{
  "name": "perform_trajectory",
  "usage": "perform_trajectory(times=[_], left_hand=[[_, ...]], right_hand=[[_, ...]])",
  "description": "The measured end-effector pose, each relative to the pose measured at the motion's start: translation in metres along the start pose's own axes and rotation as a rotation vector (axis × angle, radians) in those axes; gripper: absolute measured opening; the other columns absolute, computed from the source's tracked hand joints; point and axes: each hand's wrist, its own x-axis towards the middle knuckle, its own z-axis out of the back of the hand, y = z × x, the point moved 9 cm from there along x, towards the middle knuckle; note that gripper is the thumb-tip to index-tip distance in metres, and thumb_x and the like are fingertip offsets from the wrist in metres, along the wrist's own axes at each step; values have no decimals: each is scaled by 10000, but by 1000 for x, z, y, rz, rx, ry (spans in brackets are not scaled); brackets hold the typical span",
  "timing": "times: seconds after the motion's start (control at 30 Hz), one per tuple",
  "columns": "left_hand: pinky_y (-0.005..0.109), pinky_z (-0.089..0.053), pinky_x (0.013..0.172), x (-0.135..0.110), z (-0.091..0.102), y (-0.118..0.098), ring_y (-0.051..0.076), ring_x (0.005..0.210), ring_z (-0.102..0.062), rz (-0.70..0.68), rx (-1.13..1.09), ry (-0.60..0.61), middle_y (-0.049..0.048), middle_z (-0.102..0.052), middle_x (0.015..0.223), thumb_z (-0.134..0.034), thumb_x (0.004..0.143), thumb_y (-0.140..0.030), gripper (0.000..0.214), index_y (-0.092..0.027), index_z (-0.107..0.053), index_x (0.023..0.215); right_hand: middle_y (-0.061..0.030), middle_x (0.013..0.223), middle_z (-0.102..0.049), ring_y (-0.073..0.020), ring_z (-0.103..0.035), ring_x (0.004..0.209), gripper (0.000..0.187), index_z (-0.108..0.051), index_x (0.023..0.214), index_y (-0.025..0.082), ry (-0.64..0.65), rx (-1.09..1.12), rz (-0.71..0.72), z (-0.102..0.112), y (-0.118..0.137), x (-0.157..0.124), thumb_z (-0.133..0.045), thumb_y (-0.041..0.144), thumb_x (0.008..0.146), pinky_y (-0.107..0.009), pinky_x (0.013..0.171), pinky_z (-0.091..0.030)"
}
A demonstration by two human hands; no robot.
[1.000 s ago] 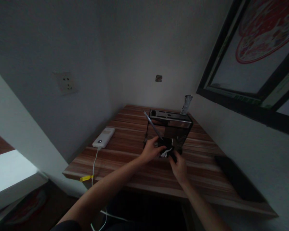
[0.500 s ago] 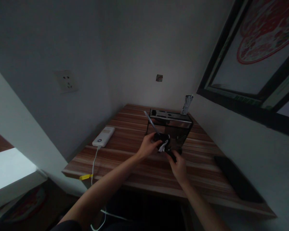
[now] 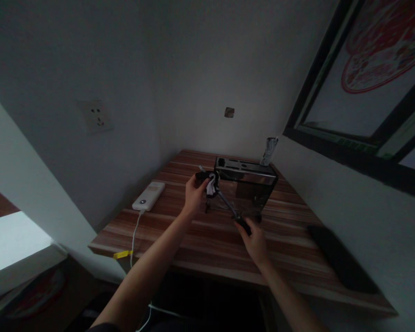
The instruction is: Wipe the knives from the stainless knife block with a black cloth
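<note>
My right hand [image 3: 254, 240] grips the dark handle of a long knife [image 3: 228, 206], whose thin blade slants up to the left over the wooden table [image 3: 200, 240]. My left hand [image 3: 192, 195] is closed on a black and white cloth [image 3: 210, 183] bunched round the blade near its tip. Just behind both hands stands a dark, shiny knife block [image 3: 246, 186] with slots in its top.
A white power bank [image 3: 148, 196] with a white cable [image 3: 135, 235] lies at the table's left edge. A flat black object [image 3: 340, 260] rests at the right, against the wall. A crumpled silver item [image 3: 269, 151] stands behind the block. A framed picture [image 3: 366, 83] hangs on the right wall.
My left hand has slid the cloth up along the blade, from near the handle to near the tip. My right hand has held the handle almost still.
</note>
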Motion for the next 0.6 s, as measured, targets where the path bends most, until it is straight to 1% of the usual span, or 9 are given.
perform_trajectory(times=[0.2,0.3,0.37,0.47,0.6], left_hand=[[201,-434,649,11,26,-8,113,686,-593,-44,-75,-161,-7,-663,747,-692,643,-295,224,-156,-642,812],[198,-434,647,14,32,-8,111,693,-596,-56,-92,-195,-6,-664,771,-685,644,-304,254,-157,-643,847],[203,-437,653,15,32,-6,118,709,-602,-51,-82,-188,4,-669,788,-680,647,-314,269,-155,-642,861],[214,-444,665,12,26,-3,127,720,-604,-41,-62,-161,15,-672,793,-683,644,-314,274,-150,-640,859],[232,-449,677,2,10,2,136,709,-599,-1,14,-82,18,-664,760,-696,625,-321,264,-147,-632,814]], right_hand=[[-74,854,-698,-233,-647,834,237,-639,871,188,29,-4,12,-6,-1,0,-521,389,830,-286,672,-492],[-73,848,-699,-237,-649,823,240,-642,883,190,46,0,9,-7,-1,0,-521,391,829,-293,675,-494],[-76,855,-699,-239,-650,822,246,-642,896,190,43,2,0,-6,-2,0,-522,394,829,-298,681,-494],[-79,866,-699,-243,-648,835,255,-643,901,192,34,5,-8,-5,-3,0,-521,404,827,-302,687,-494],[-88,885,-695,-248,-641,859,265,-637,901,184,22,19,-28,-4,-5,-1,-512,408,835,-311,704,-491]])
